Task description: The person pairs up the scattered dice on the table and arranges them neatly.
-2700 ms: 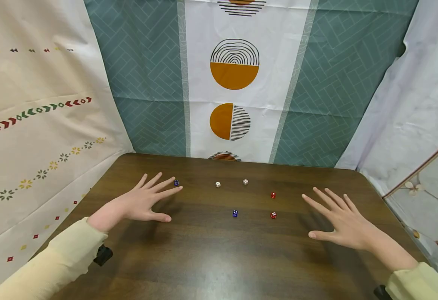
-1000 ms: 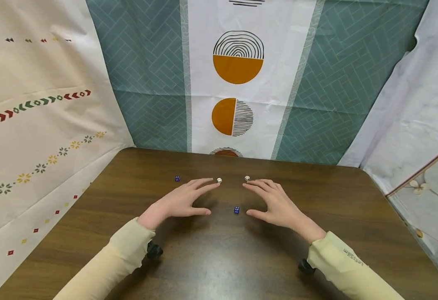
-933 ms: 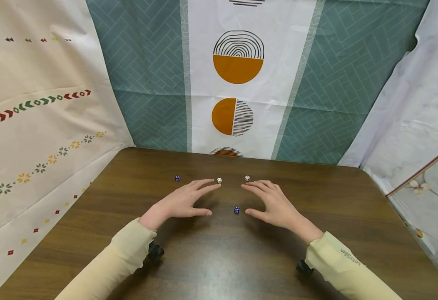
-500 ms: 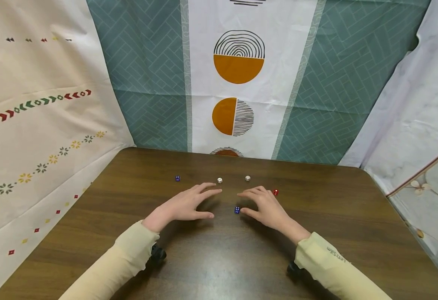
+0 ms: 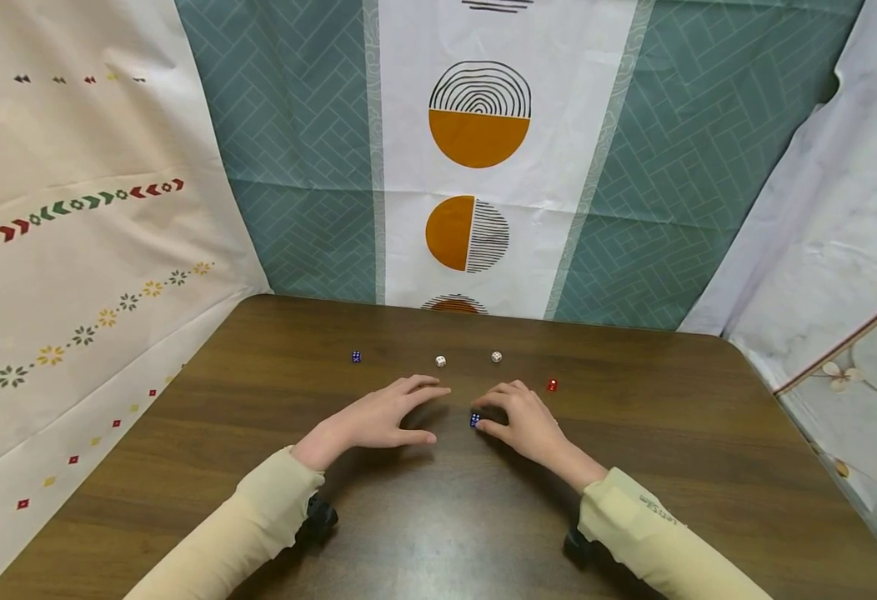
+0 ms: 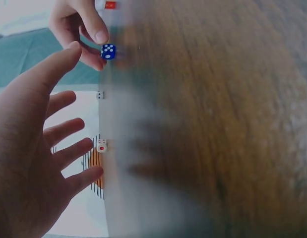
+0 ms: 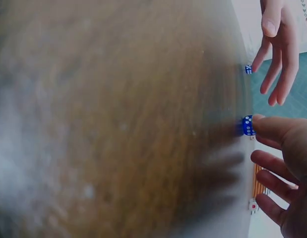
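In the head view my right hand is low over the table, its thumb tip at the near edge of a blue die. Its fingers bend loosely around the far side, with a gap to the die; whether the thumb touches cannot be told. The left wrist view shows this blue die resting on the wood beside the right thumb. To the left, my left hand hovers with fingers spread, holding nothing. Beyond the hands lie two white dice, one on the left and one on the right.
A second blue die lies far left on the brown wooden table. A red die sits beyond the right hand, which mostly or wholly hides another red one. Patterned cloths hang behind and at both sides.
From wide apart, both hands have come inward toward the middle. The right hand has lowered to the near blue die, uncovering one red die. The dice appear to stay in place.
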Available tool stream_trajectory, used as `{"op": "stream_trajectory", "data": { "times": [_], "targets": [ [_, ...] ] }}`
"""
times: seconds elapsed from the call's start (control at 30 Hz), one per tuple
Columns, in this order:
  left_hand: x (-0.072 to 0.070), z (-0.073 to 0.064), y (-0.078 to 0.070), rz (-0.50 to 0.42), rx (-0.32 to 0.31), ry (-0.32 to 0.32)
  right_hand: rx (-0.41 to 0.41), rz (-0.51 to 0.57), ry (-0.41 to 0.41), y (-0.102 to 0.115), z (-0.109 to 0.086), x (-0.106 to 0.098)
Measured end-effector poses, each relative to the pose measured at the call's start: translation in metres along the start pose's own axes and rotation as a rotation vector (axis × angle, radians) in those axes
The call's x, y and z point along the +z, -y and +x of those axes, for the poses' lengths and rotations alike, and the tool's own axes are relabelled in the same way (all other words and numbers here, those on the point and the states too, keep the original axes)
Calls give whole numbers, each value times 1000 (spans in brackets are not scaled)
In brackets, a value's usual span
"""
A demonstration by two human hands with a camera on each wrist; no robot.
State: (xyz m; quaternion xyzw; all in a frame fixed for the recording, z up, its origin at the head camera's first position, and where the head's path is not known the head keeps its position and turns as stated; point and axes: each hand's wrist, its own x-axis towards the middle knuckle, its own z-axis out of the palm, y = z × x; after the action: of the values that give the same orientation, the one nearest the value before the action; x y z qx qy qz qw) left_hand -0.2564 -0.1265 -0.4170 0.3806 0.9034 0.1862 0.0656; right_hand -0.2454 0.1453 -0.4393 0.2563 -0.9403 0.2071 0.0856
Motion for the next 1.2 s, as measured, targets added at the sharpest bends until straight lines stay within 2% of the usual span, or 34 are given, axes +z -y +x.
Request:
{"op": "stream_trajectory", "data": {
  "times": [0.43, 0.63, 0.87, 1.2],
  "targets": [
    [5, 1, -4, -3, 2, -1, 81, 40, -18, 4, 1, 6],
    [8, 2, -8, -17, -9, -8, 109, 76, 1, 3, -1, 4],
    [12, 6, -13, -38, -11, -21, 94, 95, 20, 3, -8, 0],
    [18, 7, -25, -39, 12, -28, 66, 210, 79, 3, -25, -4]
  ]
}}
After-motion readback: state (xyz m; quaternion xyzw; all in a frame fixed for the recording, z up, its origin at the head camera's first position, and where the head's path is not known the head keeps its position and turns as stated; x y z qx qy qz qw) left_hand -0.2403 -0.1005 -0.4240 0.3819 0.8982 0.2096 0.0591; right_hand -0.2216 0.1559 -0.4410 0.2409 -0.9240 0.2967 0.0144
